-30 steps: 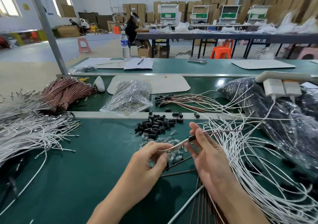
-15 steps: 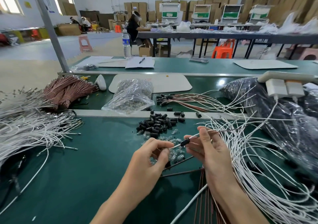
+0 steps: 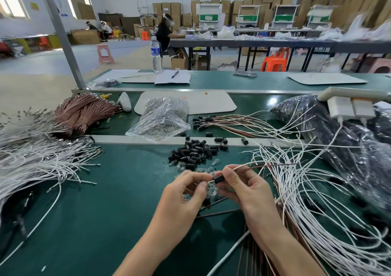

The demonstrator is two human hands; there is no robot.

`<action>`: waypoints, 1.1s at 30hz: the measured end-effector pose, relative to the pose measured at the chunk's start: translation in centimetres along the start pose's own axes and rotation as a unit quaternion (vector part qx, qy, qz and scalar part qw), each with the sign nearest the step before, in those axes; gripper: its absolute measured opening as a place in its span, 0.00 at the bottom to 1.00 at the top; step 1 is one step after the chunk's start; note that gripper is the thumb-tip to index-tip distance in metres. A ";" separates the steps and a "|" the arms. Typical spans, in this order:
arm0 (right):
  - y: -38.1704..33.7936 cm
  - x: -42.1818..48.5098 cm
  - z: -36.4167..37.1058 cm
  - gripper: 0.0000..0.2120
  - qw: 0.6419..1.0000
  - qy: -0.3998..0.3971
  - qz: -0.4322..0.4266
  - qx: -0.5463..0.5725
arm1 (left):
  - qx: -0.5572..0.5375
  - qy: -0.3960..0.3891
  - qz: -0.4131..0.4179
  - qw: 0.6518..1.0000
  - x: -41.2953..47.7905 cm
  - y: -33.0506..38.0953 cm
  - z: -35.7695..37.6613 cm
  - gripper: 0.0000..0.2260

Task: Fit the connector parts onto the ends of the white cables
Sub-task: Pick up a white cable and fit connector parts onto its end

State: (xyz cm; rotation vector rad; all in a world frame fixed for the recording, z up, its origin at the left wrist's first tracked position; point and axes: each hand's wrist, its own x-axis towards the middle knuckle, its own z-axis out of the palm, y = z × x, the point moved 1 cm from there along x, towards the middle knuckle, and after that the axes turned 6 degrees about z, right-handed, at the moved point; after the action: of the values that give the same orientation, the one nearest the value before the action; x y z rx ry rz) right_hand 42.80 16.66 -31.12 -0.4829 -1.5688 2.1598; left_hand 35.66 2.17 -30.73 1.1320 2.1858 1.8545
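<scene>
Head view: black connector [image 3: 219, 179] now slid to end of cable [image 3: 241, 166], pinched by right hand [image 3: 247, 191]; end pinched by left hand [image 3: 186, 193]; seating judged near.

On the table [image 3: 101, 212], a heap of connector parts [image 3: 193, 151] lies at 12 o'clock from the left hand [image 3: 186, 189] and right hand [image 3: 243, 186]. Loose cables [image 3: 313, 201] spread at 3 o'clock, a cable pile [image 3: 36, 161] at 9 o'clock, and a bag [image 3: 163, 119] behind the heap at 11 o'clock.
</scene>
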 end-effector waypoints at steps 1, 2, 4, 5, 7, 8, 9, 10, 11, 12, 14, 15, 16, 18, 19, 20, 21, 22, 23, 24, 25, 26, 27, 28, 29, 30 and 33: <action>-0.1 0.0 0.0 0.08 1.000 0.011 -0.006 -0.003 | 0.000 0.000 -0.003 1.000 0.0 0.0 0.1 0.10; 0.0 0.0 0.0 0.09 1.000 0.026 -0.009 -0.004 | -0.001 0.000 -0.007 1.000 -0.1 0.0 0.2 0.09; 0.1 0.2 -0.1 0.13 0.999 0.051 -0.012 -0.007 | -0.001 -0.001 -0.014 1.000 -0.1 -0.1 0.5 0.08; 0.2 0.2 -0.1 0.14 0.998 0.060 -0.014 -0.014 | 0.001 0.000 -0.013 1.000 -0.1 -0.1 0.5 0.08; 0.4 0.3 -0.1 0.16 0.997 0.068 -0.019 -0.031 | 0.001 0.002 -0.012 1.000 -0.2 -0.2 0.6 0.08; 0.5 0.3 0.0 0.16 0.997 0.068 -0.020 -0.037 | -0.001 0.006 -0.011 1.000 -0.2 -0.2 0.7 0.08; 0.5 0.2 0.0 0.16 0.997 0.066 -0.021 -0.039 | -0.002 0.009 -0.011 1.000 -0.1 -0.3 0.6 0.08; 0.5 0.2 0.1 0.15 0.997 0.061 -0.021 -0.040 | -0.004 0.012 -0.011 1.000 -0.1 -0.4 0.6 0.08; 0.5 0.1 0.2 0.15 0.998 0.052 -0.020 -0.040 | -0.008 0.015 -0.013 1.000 -0.1 -0.5 0.6 0.08; 0.5 0.1 0.2 0.16 0.998 0.038 -0.015 -0.039 | -0.013 0.017 -0.017 1.000 -0.1 -0.5 0.6 0.08; 0.4 0.0 0.4 0.16 0.999 0.004 -0.003 -0.048 | -0.021 0.018 -0.024 0.999 0.0 -0.6 0.7 0.08; 0.4 -0.1 0.5 0.16 0.998 -0.006 -0.001 -0.057 | -0.022 0.018 -0.024 0.999 -0.1 -0.7 0.7 0.08; 0.3 -0.1 0.4 0.16 0.998 -0.008 -0.002 -0.062 | -0.022 0.019 -0.022 0.999 -0.1 -0.7 0.7 0.08; 0.2 -0.1 0.4 0.14 0.998 0.006 -0.006 -0.062 | -0.026 0.014 -0.022 0.999 0.0 -0.7 0.8 0.09; 0.2 -0.1 0.3 0.13 0.998 0.014 -0.008 -0.059 | -0.033 0.013 -0.023 0.999 0.0 -0.7 0.8 0.09; 0.1 -0.1 0.3 0.13 0.998 0.020 -0.007 -0.053 | -0.041 0.015 -0.024 0.999 0.1 -0.6 0.9 0.10; 0.1 -0.1 0.3 0.13 0.999 0.026 -0.006 -0.045 | -0.049 0.019 -0.026 0.998 0.1 -0.6 0.8 0.10; 0.0 0.0 0.3 0.13 0.999 0.037 -0.002 -0.034 | -0.058 0.024 -0.028 0.998 0.2 -0.5 0.8 0.10; 0.1 0.1 0.2 0.14 0.998 0.052 0.003 -0.018 | -0.067 0.029 -0.032 0.997 0.2 -0.5 0.7 0.10; 0.1 0.3 0.2 0.15 0.998 0.067 0.007 -0.002 | -0.074 0.032 -0.036 0.996 0.2 -0.6 0.7 0.10; 0.1 0.4 0.1 0.18 0.997 0.080 0.011 0.011 | -0.078 0.033 -0.040 0.996 0.2 -0.6 0.6 0.10; 0.1 0.4 0.1 0.18 0.996 0.089 0.011 0.020 | -0.078 0.031 -0.041 0.996 0.3 -0.6 0.6 0.10; 0.1 0.5 0.0 0.18 0.995 0.096 0.008 0.025 | -0.076 0.029 -0.042 0.996 0.3 -0.7 0.7 0.10; 0.2 0.5 0.0 0.17 0.995 0.101 0.003 0.026 | -0.075 0.027 -0.042 0.996 0.2 -0.7 0.7 0.10; 0.2 0.5 0.0 0.16 0.994 0.104 -0.003 0.023 | -0.073 0.026 -0.042 0.996 0.2 -0.7 0.8 0.10; 0.3 0.5 0.0 0.16 0.994 0.108 -0.008 0.019 | -0.070 0.025 -0.042 0.996 0.2 -0.7 0.8 0.10; 0.4 0.5 0.0 0.16 0.995 0.100 -0.005 0.017 | -0.070 0.030 -0.043 0.996 0.2 -0.9 0.8 0.09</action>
State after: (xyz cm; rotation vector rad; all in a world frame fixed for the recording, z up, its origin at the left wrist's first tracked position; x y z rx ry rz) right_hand 42.33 16.80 -31.48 -0.6561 -1.4202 2.0571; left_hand 35.44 2.93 -31.70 0.9536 2.0597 1.9932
